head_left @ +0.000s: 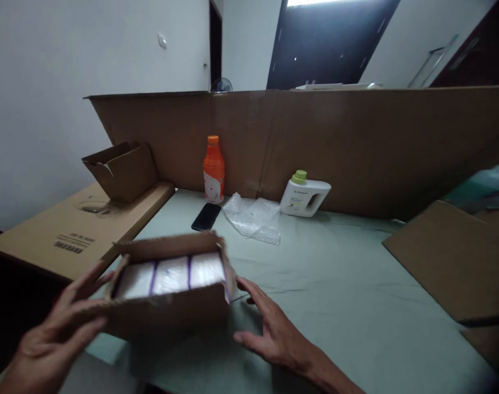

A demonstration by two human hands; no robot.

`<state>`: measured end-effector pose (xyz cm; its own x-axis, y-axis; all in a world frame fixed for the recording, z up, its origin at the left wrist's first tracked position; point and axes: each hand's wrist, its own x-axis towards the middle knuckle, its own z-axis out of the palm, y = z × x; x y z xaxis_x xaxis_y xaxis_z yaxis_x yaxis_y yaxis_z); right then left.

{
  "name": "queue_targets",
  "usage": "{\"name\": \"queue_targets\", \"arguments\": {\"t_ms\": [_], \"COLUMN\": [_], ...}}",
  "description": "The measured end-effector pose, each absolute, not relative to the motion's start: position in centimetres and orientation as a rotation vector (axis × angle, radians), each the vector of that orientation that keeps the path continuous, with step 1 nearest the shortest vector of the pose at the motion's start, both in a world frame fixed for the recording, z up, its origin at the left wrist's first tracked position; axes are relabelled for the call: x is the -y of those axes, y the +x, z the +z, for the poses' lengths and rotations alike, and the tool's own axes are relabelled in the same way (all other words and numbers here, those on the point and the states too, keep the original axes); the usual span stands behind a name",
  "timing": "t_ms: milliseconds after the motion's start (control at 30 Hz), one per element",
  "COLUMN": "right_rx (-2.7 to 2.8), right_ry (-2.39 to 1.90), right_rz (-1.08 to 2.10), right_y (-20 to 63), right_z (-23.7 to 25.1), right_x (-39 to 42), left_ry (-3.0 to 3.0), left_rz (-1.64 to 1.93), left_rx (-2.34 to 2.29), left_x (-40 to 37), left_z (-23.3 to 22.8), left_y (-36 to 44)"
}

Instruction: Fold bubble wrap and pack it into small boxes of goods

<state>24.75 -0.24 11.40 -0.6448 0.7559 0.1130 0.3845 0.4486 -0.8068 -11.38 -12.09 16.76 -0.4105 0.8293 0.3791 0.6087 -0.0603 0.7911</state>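
Observation:
An open cardboard box (175,312) sits tilted in view near the front left of the green cloth, somewhat blurred. Inside it lie three white plastic-wrapped packs (171,275) with purple edges, side by side. My left hand (54,331) is on the box's left end, thumb along the front wall and fingers along the side. At the right end is my right hand (270,328), fingers apart, with the index fingertip at or very near the box's right wall. Its thumb stands free of the box. The box's underside is hidden.
Behind stand an orange bottle (214,171), a phone (206,216), bubble wrap (253,219) and a white jug with green cap (305,196). A small carton (124,171) rests on a flat box (79,230) at left. Cardboard (450,262) lies right; a cardboard wall (356,148) closes the back.

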Motion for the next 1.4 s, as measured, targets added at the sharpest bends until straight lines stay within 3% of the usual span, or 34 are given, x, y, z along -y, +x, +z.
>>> {"name": "queue_targets", "arguments": {"t_ms": [167,367,633,767,900,1167,1400], "right_rx": [2.014,1.963,1.838,1.906,1.982,2.202,2.03], "right_ry": [-1.021,-1.152,-1.337,-1.348,-1.435,-1.602,-1.812], "right_rz": [1.121,1.047,0.814,0.658,0.395,0.052,-0.034], "right_y": [28.9,31.3,31.9,35.8,38.1,30.5,35.1], "right_z": [10.5,8.5,9.1,8.5,10.3,11.4,11.2], "right_x": [3.3,4.1,2.1,-2.0,-10.6,-29.7,-27.3], "left_ry": [1.463,1.509,1.671,1.516,1.462,1.406,1.429], "left_rz": [1.5,1.296,1.081,1.048,1.065,1.123,1.098], "left_rx": [-1.742,-1.847,-1.529,-1.42,-1.536,-1.744,-1.847], "left_x": [12.2,9.6,-0.9,-6.0,-5.8,-3.2,-3.1], "left_z": [16.1,11.6,10.7,9.7,6.9,4.2,3.5], "left_y": [-3.8,-3.1,-2.2,-1.1,-0.1,1.6,1.1]}}
